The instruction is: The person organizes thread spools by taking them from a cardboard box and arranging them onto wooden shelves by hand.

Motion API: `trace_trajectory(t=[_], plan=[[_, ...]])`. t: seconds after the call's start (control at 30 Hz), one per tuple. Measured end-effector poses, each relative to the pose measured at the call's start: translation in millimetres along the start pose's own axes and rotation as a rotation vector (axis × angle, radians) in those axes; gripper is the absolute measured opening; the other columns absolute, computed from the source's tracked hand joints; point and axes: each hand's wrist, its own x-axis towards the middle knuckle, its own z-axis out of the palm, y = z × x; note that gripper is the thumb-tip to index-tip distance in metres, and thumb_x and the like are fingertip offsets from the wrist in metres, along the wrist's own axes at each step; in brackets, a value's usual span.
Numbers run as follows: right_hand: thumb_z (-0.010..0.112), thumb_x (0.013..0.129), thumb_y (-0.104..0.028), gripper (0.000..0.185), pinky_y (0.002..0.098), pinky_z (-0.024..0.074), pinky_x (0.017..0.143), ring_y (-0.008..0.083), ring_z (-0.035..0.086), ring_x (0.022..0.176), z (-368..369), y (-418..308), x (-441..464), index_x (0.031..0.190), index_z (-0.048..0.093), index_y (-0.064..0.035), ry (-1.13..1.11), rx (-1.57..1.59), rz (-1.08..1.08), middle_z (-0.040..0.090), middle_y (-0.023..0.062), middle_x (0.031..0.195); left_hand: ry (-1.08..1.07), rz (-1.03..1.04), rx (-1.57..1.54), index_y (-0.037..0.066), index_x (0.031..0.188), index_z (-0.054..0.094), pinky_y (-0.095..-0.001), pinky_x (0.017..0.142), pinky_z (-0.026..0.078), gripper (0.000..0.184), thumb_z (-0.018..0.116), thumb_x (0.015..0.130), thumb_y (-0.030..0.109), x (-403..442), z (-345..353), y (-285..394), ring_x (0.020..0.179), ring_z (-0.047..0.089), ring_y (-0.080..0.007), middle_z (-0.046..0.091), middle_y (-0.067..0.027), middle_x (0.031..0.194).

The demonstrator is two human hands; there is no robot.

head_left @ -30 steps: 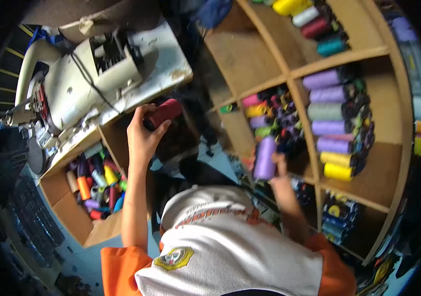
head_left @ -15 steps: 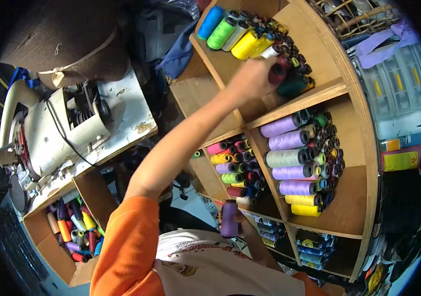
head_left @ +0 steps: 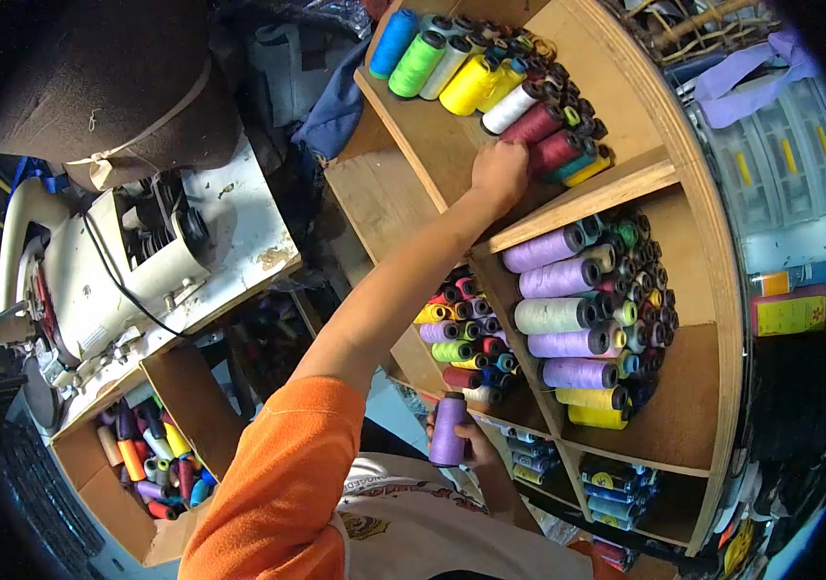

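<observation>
My left hand [head_left: 501,174] reaches into the upper shelf compartment, its closed fingers against a dark red thread spool [head_left: 555,153]. Another dark red spool [head_left: 533,124] and a white spool [head_left: 511,107] lie just above it. Low in the view, my right hand [head_left: 471,444] is wrapped round a purple spool [head_left: 448,429] that stands nearly upright. Stacked purple, grey and yellow spools [head_left: 553,315] fill part of the compartment below my left hand.
At the left, a sewing machine [head_left: 128,261] sits on a worn white table [head_left: 263,217]. Below is a cardboard box [head_left: 89,464] of mixed spools. Clear plastic drawers [head_left: 771,159] stand right of the wooden shelf [head_left: 703,261].
My left hand has carried a dark red spool from near the sewing table into the upper compartment, where it now lies. The purple spool in my right hand has moved down and left.
</observation>
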Motion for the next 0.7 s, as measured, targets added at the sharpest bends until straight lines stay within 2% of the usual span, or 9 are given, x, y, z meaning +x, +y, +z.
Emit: trace_trajectory(t=[0.13, 0.23, 0.33, 0.37, 0.43, 0.5, 0.57, 0.63, 0.7], plan=[[0.072, 0.073, -0.019, 0.068, 0.0400, 0.0525, 0.079, 0.0253, 0.060, 0.095, 19, -6, -1, 0.131, 0.039, -0.0091, 0.055, 0.021, -0.052, 0.057, 0.0129, 0.107, 0.245, 0.072, 0.048, -0.001, 0.089, 0.060, -0.0471, 0.073, 0.052, 0.024, 0.067, 0.075, 0.018, -1, 13, -6, 0.083, 0.064, -0.0391, 0.065, -0.0248, 0.086], [0.072, 0.075, -0.019, 0.072, 0.0443, 0.0527, 0.081, 0.0277, 0.058, 0.098, 17, -7, -1, 0.136, 0.035, -0.0107, 0.020, 0.003, -0.056, 0.053, 0.0137, 0.110, 0.045, 0.074, -0.147, -0.002, 0.091, 0.061, -0.0448, 0.073, 0.052, 0.026, 0.067, 0.076, 0.019, -8, -11, -8, 0.083, 0.065, -0.0376, 0.066, -0.0240, 0.088], [0.074, 0.070, -0.022, 0.072, 0.0439, 0.0523, 0.084, 0.0270, 0.059, 0.097, 35, -13, 7, 0.131, 0.039, -0.0063, 0.033, 0.001, -0.078, 0.055, 0.0127, 0.108, 0.341, 0.067, -0.439, -0.002, 0.092, 0.062, -0.0436, 0.072, 0.052, 0.026, 0.068, 0.075, 0.016, -49, -58, -14, 0.082, 0.064, -0.0376, 0.065, -0.0243, 0.088], [0.074, 0.069, -0.023, 0.076, 0.0415, 0.0508, 0.084, 0.0255, 0.058, 0.098, 52, -20, 7, 0.133, 0.036, -0.0067, 0.076, -0.100, -0.124, 0.054, 0.0123, 0.109, 0.395, 0.018, -0.410, -0.003, 0.094, 0.063, -0.0389, 0.069, 0.052, 0.026, 0.064, 0.081, 0.019, -78, -82, -13, 0.079, 0.067, -0.0320, 0.066, -0.0202, 0.082], [0.075, 0.066, -0.024, 0.086, 0.0367, 0.0477, 0.083, 0.0223, 0.055, 0.098, 87, -39, 16, 0.138, 0.031, -0.0075, 0.154, -0.309, -0.226, 0.051, 0.0114, 0.111, 0.089, -0.290, -0.386, -0.003, 0.090, 0.064, -0.0336, 0.061, 0.049, 0.024, 0.061, 0.086, 0.021, -153, -142, 2, 0.066, 0.064, -0.0236, 0.065, -0.0190, 0.076], [0.076, 0.063, -0.026, 0.091, 0.0363, 0.0454, 0.086, 0.0207, 0.053, 0.099, 121, -55, 37, 0.138, 0.029, -0.0061, 0.230, -0.480, -0.413, 0.051, 0.0097, 0.109, -0.263, -0.290, -0.524, -0.003, 0.101, 0.063, -0.0323, 0.065, 0.051, 0.034, 0.065, 0.085, 0.026, -224, -162, -7, 0.071, 0.064, -0.0240, 0.066, -0.0161, 0.082], [0.080, 0.067, -0.029, 0.095, 0.0357, 0.0434, 0.090, 0.0211, 0.051, 0.103, 162, -73, 52, 0.140, 0.023, -0.0056, 0.187, -0.610, -0.542, 0.049, 0.0111, 0.114, -0.339, -0.217, -0.503, -0.002, 0.109, 0.061, -0.0324, 0.067, 0.052, 0.044, 0.071, 0.080, 0.029, -275, -164, -8, 0.076, 0.065, -0.0227, 0.066, -0.0149, 0.089], [0.082, 0.068, -0.034, 0.098, 0.0329, 0.0439, 0.089, 0.0206, 0.052, 0.102, 170, -84, 66, 0.140, 0.022, -0.0060, 0.188, -1.164, -0.755, 0.049, 0.0107, 0.113, -0.292, -0.257, -0.499, -0.004, 0.109, 0.060, -0.0373, 0.074, 0.051, 0.051, 0.076, 0.074, 0.029, -292, -162, -4, 0.083, 0.064, -0.0325, 0.063, -0.0216, 0.095], [0.082, 0.068, -0.038, 0.099, 0.0314, 0.0446, 0.086, 0.0195, 0.052, 0.098, 163, -81, 78, 0.140, 0.022, -0.0057, 0.112, -1.050, -0.800, 0.049, 0.0096, 0.110, -0.426, -0.431, -0.542, -0.004, 0.114, 0.058, -0.0359, 0.075, 0.052, 0.056, 0.079, 0.071, 0.025, -281, -180, -10, 0.086, 0.066, -0.0289, 0.064, -0.0195, 0.096]])
